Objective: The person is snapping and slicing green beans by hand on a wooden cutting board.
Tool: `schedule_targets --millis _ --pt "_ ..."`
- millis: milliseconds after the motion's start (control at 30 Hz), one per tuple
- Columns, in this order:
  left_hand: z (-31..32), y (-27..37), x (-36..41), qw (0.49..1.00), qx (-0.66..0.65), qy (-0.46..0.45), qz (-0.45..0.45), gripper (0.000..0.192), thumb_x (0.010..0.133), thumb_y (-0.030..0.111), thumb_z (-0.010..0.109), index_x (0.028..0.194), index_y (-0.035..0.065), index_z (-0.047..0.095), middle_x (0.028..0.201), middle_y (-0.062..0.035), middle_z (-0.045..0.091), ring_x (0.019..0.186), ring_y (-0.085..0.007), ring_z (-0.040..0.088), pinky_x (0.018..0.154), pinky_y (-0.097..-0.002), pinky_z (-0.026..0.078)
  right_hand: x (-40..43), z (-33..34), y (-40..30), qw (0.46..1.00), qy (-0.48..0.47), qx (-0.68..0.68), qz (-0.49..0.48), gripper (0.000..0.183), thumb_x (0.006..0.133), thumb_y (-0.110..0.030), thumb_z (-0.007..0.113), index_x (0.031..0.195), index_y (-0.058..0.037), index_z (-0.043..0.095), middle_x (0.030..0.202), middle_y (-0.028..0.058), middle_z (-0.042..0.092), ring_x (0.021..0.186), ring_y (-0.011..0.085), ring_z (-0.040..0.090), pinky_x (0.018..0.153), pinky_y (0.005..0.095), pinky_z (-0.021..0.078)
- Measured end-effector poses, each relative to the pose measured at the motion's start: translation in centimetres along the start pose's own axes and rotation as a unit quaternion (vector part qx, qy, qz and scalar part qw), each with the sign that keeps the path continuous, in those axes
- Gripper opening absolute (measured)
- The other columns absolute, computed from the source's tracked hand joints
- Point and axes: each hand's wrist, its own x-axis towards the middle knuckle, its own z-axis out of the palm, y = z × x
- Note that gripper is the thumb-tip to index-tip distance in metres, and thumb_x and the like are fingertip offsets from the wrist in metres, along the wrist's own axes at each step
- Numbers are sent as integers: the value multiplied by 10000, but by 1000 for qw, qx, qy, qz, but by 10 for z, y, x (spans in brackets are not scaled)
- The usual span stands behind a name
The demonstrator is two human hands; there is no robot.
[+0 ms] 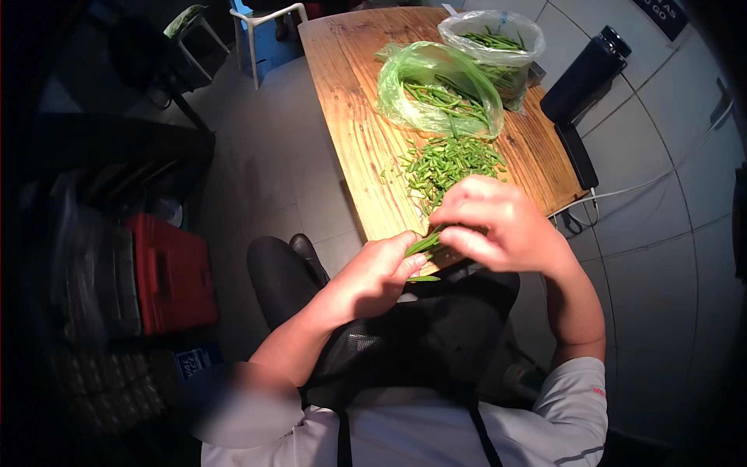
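Near the front edge of the wooden table [344, 87], my left hand [373, 271] grips a small bunch of green beans [422, 245]. One bean sticks out below its thumb. My right hand [496, 225] bends over the far end of the bunch, thumb and fingers around it; the fingertips are partly hidden. Just beyond lies a heap of short cut bean pieces [449, 166] spread on the tabletop. Behind the heap, a green plastic bag [392, 96] stands open with long whole beans [443, 99] in it.
A clear plastic bag [528, 44] with more beans stands at the back right. A dark bottle [583, 76] and black power strip [575, 154] line the tiled wall, with a white cable [648, 182]. A red crate [175, 274] is at left, a white chair [254, 26] beyond.
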Motion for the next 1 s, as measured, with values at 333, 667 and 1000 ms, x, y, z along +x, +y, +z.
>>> schedule_targets --millis 333,667,1000 --pt "6 -7 5 996 78 37 31 205 957 152 552 985 -43 496 863 -309 599 875 -494 581 719 -491 462 0 16 -3 986 -34 -145 -70 189 716 -107 714 738 -46 536 723 93 490 700 300 539 661 400 445" --pt "2 -13 3 998 -61 7 -20 245 1007 191 536 1168 6 544 870 -24 590 779 -100 528 678 -271 474 14 17 13 982 177 9 64 66 829 -57 651 884 -24 636 805 112 618 729 270 625 649 345 493" --pt "-6 8 -1 908 -414 -49 -34 761 1000 206 564 1574 133 70 1004 -45 541 771 -68 481 604 -185 413 5 6 37 989 105 -14 103 218 830 -57 692 1044 -20 675 942 131 665 843 258 655 745 338 527"
